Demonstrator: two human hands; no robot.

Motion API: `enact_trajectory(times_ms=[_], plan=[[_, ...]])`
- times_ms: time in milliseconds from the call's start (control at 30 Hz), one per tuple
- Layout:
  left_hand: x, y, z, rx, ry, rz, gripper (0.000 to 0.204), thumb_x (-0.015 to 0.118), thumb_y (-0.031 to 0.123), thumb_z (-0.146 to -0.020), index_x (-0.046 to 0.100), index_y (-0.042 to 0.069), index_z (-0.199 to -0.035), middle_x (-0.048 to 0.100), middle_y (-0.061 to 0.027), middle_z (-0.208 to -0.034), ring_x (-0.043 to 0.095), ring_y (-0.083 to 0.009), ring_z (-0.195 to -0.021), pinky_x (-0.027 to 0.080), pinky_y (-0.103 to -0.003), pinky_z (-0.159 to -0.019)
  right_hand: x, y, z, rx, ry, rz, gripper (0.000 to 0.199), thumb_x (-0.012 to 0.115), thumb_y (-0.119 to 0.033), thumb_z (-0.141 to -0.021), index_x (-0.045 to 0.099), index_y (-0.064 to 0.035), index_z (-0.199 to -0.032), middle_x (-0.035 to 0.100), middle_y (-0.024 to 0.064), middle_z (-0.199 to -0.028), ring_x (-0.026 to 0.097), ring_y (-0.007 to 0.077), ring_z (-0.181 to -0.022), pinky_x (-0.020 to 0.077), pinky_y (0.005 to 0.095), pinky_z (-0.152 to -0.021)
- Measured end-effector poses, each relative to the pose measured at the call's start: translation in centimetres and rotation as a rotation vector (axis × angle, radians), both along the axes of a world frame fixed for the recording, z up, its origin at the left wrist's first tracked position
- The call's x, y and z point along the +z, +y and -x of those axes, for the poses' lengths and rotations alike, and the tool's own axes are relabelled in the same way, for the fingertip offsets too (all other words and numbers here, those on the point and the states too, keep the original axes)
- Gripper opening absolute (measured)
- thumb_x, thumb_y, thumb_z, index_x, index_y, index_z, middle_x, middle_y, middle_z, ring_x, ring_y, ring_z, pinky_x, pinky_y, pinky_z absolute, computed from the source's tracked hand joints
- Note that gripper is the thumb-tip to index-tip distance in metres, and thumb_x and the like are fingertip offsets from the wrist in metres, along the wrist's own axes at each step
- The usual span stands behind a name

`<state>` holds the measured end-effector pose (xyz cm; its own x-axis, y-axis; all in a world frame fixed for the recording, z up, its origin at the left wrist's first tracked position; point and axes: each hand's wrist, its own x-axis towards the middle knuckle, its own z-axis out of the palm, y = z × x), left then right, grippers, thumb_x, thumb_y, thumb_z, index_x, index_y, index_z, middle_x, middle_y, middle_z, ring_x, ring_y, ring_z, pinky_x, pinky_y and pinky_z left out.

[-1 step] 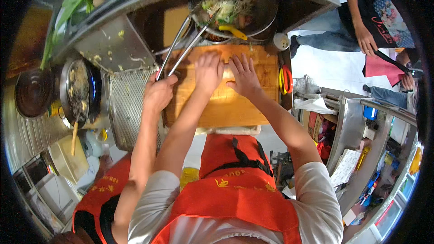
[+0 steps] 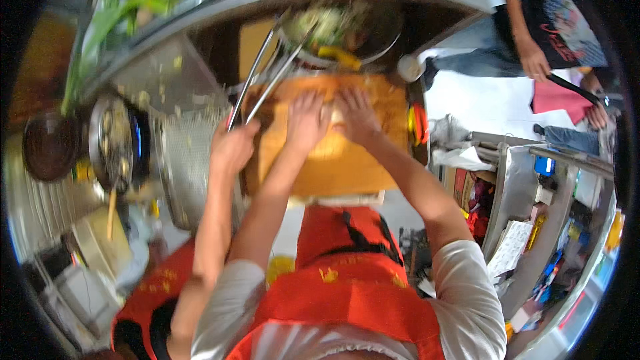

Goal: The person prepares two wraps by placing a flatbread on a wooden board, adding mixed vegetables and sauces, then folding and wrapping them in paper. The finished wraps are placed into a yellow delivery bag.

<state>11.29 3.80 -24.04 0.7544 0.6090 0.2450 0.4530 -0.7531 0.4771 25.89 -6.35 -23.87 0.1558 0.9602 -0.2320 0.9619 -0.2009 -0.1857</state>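
Both my hands lie flat on a wooden cutting board, fingers spread and pointing away from me. My left hand and my right hand sit side by side, with a small pale bit of food between them; what it is I cannot tell through the blur. To my left, a co-worker's hand grips long metal tongs. The tongs reach up to a metal bowl of chopped vegetables just beyond the board. I wear an orange apron.
Left of the board lie a metal mesh tray, a steel pot and a dark pan. Green vegetables lie at the far left. A white cup stands by the board. A person in a dark shirt stands at upper right.
Nothing has visibly moved; my hands stay on the board and the co-worker still holds the tongs. The picture sits slightly lower and is blurrier.
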Motion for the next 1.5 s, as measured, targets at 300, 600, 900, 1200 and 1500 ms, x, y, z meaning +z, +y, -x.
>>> enact_trajectory(times_ms=[300, 600, 900, 1200, 1500], plan=[[-2.5, 1.3, 3.1, -0.187, 0.175, 0.121, 0.047, 0.073, 0.025, -0.078, 0.063, 0.007, -0.119, 0.062, -0.0157, -0.120, 0.054, -0.0368, -0.117, 0.042, -0.050, -0.100, -1.7, 0.5, 0.2, 0.132, 0.010, -0.156, 0.051, 0.062, -0.030, -0.082, 0.055, -0.0034, -0.125, 0.058, 0.0154, -0.123, 0.047, 0.0312, -0.124, 0.0331, 0.0468, -0.107], [4.2, -13.7, 3.6, -0.715, 0.085, 0.069, 0.046, 0.075, 0.027, -0.076, 0.064, 0.009, -0.117, 0.068, -0.0142, -0.102, 0.065, -0.0355, -0.091, 0.053, -0.046, -0.080, 2.1, -21.9, 3.8, -0.150, 0.369, -0.286, 0.040, 0.062, -0.042, -0.082, 0.061, -0.0085, -0.103, 0.068, 0.0155, -0.088, 0.067, 0.0375, -0.080, 0.0524, 0.0484, -0.067], [1.1, -38.0, -5.1, -1.261, 0.301, 0.201, 0.046, 0.073, 0.022, -0.078, 0.063, 0.008, -0.121, 0.066, -0.0181, -0.104, 0.064, -0.0377, -0.094, 0.052, -0.045, -0.079, -0.6, -50.6, 7.1, -0.792, 0.476, -0.279, 0.033, 0.073, -0.037, -0.074, 0.065, -0.0129, -0.095, 0.069, 0.0137, -0.089, 0.066, 0.0386, -0.082, 0.0522, 0.0493, -0.069], [7.2, -63.8, -25.4, -1.849, 0.075, -0.063, 0.047, 0.072, 0.012, -0.073, 0.065, 0.012, -0.119, 0.065, -0.0111, -0.113, 0.061, -0.0328, -0.103, 0.049, -0.044, -0.088, 4.4, -71.3, 2.2, -1.536, -0.109, -0.670, 0.023, 0.068, -0.026, -0.077, 0.063, -0.0110, -0.093, 0.066, 0.0125, -0.089, 0.065, 0.0334, -0.084, 0.0521, 0.0464, -0.072], [2.9, -80.6, -42.4, -2.086, 0.166, -0.130, 0.050, 0.070, 0.021, -0.081, 0.059, 0.010, -0.129, 0.060, -0.0109, -0.128, 0.054, -0.0314, -0.119, 0.040, -0.042, -0.103, 0.8, -85.7, -11.6, -1.727, -0.244, -0.426, 0.042, 0.076, -0.023, -0.071, 0.061, -0.0094, -0.108, 0.063, 0.0085, -0.097, 0.064, 0.0298, -0.092, 0.0516, 0.0430, -0.078]])
